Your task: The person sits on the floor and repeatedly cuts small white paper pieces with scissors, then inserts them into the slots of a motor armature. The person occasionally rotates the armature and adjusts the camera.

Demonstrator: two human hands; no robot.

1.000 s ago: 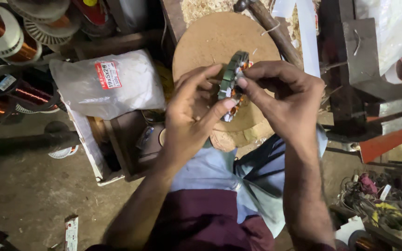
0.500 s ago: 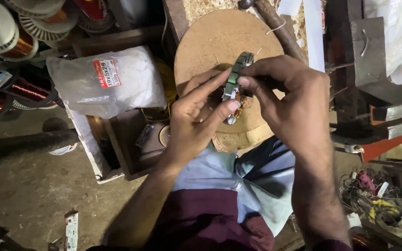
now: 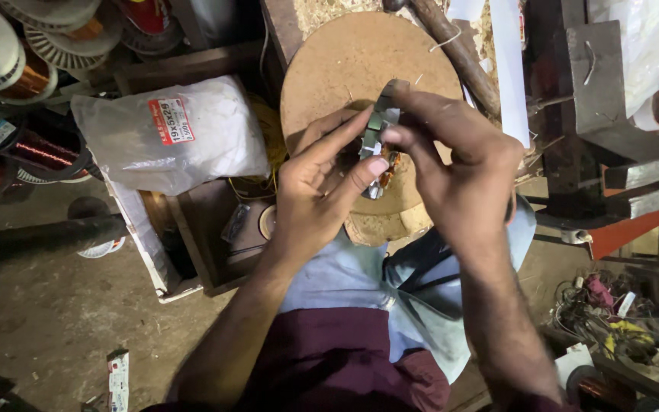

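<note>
- Looking down, head view: both hands meet over a round wooden block point(image 3: 360, 69). Left hand point(image 3: 322, 191) pinches a small metal core with copper winding point(image 3: 379, 156) between thumb and fingers; right hand point(image 3: 451, 164) grips its upper end with the fingertips.
- Progress, judged: orange-copper coil sits on the core already; the piece is off the block, in mid-air, so handling is unfinished. Finer detail too small to tell.
- Packages: white plastic bag point(image 3: 169, 137) with a small red-and-white rectangular label lies left of the hands, atop an open wooden box point(image 3: 207, 236). Copper wire spools point(image 3: 9, 53) at far upper left.
</note>
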